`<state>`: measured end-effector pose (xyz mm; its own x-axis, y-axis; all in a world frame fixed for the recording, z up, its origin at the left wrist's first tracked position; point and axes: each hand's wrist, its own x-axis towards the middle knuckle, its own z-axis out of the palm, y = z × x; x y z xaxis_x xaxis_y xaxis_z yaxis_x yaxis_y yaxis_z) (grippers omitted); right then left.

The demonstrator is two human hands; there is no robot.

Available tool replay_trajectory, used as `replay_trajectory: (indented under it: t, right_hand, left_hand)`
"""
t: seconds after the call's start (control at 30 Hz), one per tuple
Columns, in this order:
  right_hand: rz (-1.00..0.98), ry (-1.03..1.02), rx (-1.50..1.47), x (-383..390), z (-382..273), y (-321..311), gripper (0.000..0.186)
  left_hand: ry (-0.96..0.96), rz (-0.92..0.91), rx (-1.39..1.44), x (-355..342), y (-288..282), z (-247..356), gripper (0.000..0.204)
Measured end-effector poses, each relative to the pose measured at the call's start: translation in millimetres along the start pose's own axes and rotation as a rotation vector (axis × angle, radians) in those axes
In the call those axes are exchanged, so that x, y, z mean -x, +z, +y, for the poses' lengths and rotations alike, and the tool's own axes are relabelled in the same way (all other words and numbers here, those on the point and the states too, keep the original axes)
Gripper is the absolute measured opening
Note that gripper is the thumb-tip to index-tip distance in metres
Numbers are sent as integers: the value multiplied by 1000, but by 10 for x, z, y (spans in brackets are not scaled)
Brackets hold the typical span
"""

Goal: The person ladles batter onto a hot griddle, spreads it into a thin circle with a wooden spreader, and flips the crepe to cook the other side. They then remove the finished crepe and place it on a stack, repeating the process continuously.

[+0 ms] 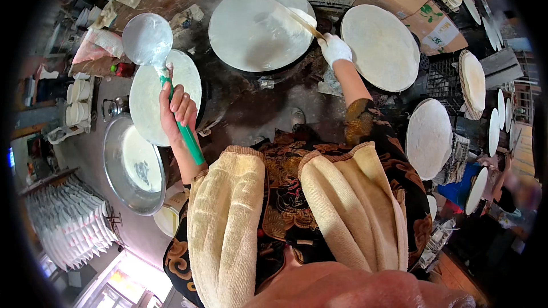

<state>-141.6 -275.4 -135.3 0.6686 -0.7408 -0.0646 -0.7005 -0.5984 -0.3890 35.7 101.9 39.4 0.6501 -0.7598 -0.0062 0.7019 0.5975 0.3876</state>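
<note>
My left hand (181, 108) is closed around the green handle of a metal ladle (147, 39). Pale batter coats the ladle's round bowl, which is raised over the edge of the left round griddle (157, 105). My right hand (335, 49), in a white glove, grips a long, thin wooden spreader (302, 23). Its far part lies across the large middle griddle (242, 23), where a pale, wet-looking layer covers the top. A whiter patch shows beside the spreader at the right. To the right of that hand is another round griddle (379, 48) with a pale sheet over it.
A metal basin (112, 165) holding white batter (141, 159) stands at my left. Round pale sheets (429, 138) lie at the right, several on racks. An open cardboard box (429, 25) sits far right. Stacked white sacks (68, 222) are at the lower left.
</note>
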Motion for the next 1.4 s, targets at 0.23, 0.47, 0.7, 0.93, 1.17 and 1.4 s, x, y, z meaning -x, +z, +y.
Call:
replay_trajectory:
  t: [0.23,0.47,0.7,0.93,1.17,1.4]
  right_hand:
    - [-118,60,12,570,116,118,36]
    - [16,254,7,-483,-151,82,41]
    - [335,136,-781,229,-282,1041,42]
    - [-173,466,-1348,433,-925,243,38]
    - [-164,550,-1332,877,-866,407,45]
    - [-86,341,-1167,183,-385,255,43]
  left_hand:
    - [-4,-14,2,55,-43,-36,42]
    - [-132,50,62,-305,-70,-304,36]
    - [-226,172,-65,-137,-87,-274,31]
    - [-465,306,32,-177,-606,-508,23]
    - [-462,418,-6,-213,-621,-515,18]
    - [-496,413,-60,-289,-723,-572,18]
